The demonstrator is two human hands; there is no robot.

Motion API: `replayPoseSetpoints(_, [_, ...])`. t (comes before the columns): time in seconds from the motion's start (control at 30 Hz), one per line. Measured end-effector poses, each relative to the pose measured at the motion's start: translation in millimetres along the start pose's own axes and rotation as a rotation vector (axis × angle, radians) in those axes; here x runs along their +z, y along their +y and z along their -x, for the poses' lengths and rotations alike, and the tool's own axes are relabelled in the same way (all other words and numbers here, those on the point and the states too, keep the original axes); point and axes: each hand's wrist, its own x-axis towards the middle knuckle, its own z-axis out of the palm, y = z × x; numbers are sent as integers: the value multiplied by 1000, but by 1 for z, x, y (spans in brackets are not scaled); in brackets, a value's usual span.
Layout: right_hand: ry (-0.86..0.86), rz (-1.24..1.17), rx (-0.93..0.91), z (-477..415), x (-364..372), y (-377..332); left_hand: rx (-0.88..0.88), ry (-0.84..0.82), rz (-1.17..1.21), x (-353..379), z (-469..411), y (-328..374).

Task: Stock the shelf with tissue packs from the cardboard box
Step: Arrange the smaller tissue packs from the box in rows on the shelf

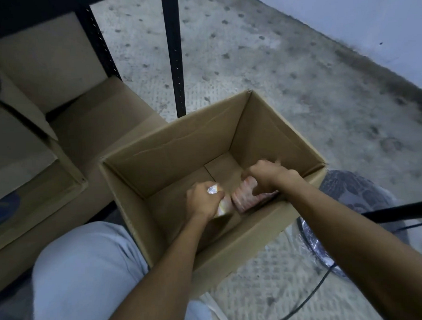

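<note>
Down inside the open brown cardboard box (180,146), the left hand (202,199) clutches one crinkly plastic-wrapped tissue pack (223,205), the right hand (267,179) another pinkish pack (246,197); slick film could slip when lifting.

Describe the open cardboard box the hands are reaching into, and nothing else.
The cardboard box is plain brown corrugated board, open at the top and standing upright on the speckled floor beside the black shelf post. Its inner walls are creased, and the bottom flaps' seam shows. It is nearly empty: both hands reach inside, the left hand and right hand each gripping a tissue pack near the bottom.
</note>
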Motion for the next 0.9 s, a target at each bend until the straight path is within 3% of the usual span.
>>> replayPoseSetpoints(0.13, [129,-194,10,18,-1,-8,59,10,-18,-27,6,8])
replayPoseSetpoints(0.43, [380,-292,26,89,-44,-14,154,91,39,-101,36,34])
replayPoseSetpoints(0.9, [747,-165,-121,222,-161,-78,347,346,145,-253,141,83])
